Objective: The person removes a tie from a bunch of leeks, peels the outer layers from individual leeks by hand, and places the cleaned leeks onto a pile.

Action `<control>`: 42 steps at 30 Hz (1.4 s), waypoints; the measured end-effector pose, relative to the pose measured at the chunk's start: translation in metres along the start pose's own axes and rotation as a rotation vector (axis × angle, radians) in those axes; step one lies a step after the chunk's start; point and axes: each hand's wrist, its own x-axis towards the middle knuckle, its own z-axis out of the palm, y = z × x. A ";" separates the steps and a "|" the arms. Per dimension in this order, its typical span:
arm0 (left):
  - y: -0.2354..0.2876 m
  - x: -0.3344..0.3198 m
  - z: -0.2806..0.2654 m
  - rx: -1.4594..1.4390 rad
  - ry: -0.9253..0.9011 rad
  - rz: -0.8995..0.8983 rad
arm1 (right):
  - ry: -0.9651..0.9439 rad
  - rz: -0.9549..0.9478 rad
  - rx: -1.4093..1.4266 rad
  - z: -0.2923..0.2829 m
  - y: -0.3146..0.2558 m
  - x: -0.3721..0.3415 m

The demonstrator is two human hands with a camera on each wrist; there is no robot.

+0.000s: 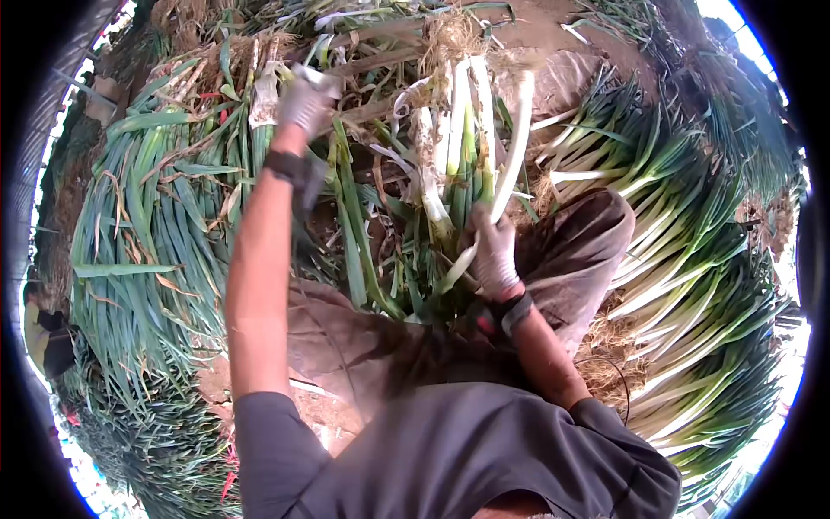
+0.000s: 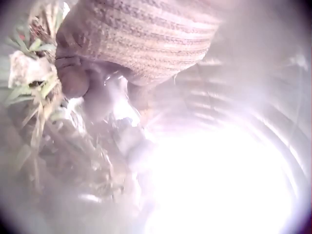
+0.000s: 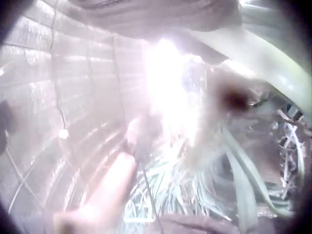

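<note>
Where closest to the head camera: dark grey shirt, short sleeves, across the bottom middle of the view.
Trousers: brown, legs bent and spread.
Wrist straps: dark, one on each forearm end.
Right hand: light glove, fingers curled round one stalk, clamped on it, just beside the right thigh.
Held stalk: long, white, slanting up and away from the right hand, upper end blurred; also crossing the upper right of the right wrist view.
Loose leaves: green, between the two forearms, dry scraps around.
Bunch: several white stems, just left of the held stalk, tangled roots at far end, green leaves toward the body.
Right heap: many white stems, green leaves pointing outward, roots on the inner side.
Left heap: long green leaves, some yellowed, stem ends at top.
Left hand: light glove, well apart from the right, near the top inner edge of the left heap; motion-blurred, cannot tell if gripping anything, left wrist view too glared to settle it.
Ground: brown, beyond the bunch.
Wall: pale, ribbed, behind glare in the right wrist view.
</note>
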 end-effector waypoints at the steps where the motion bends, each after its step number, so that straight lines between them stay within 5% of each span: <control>1: -0.006 -0.011 0.031 0.114 -0.074 0.028 | -0.001 -0.042 -0.005 -0.009 0.005 0.019; 2: -0.028 -0.017 0.067 0.462 -0.072 0.025 | -0.007 -0.082 -0.016 -0.018 0.013 0.033; 4: -0.058 -0.055 0.129 0.165 -0.165 0.359 | -0.045 -0.029 -0.031 -0.020 0.009 0.027; 5: -0.048 -0.069 0.155 0.332 -0.230 0.001 | -0.061 -0.005 -0.039 -0.022 0.007 0.023; 6: -0.052 -0.069 0.177 0.372 -0.280 -0.108 | -0.058 0.057 -0.010 -0.026 0.012 0.021; 8: -0.072 -0.057 0.206 0.520 -0.123 0.036 | -0.076 0.135 -0.032 -0.028 0.006 0.009; 16: -0.107 -0.036 0.144 -0.012 -0.099 0.364 | -0.101 0.063 -0.117 -0.035 0.018 0.033; 21: -0.030 -0.092 0.099 0.417 -0.169 0.446 | -0.330 -0.002 0.021 -0.002 0.037 0.062; 29: -0.011 -0.114 0.084 0.576 -0.122 0.835 | -0.446 -0.052 -0.179 0.028 0.043 0.062; 33: -0.002 -0.107 0.082 0.673 0.030 0.900 | -0.445 -0.165 -0.220 0.031 0.044 0.060; 38: 0.027 -0.085 0.069 0.947 0.010 0.501 | -0.500 -0.133 -0.213 0.036 0.038 0.056; 40: 0.003 -0.071 0.066 0.872 0.200 0.833 | -0.512 -0.118 -0.214 0.041 0.036 0.054; 42: 0.011 -0.063 0.060 0.886 0.178 0.685 | -0.490 -0.166 -0.235 0.048 0.027 0.048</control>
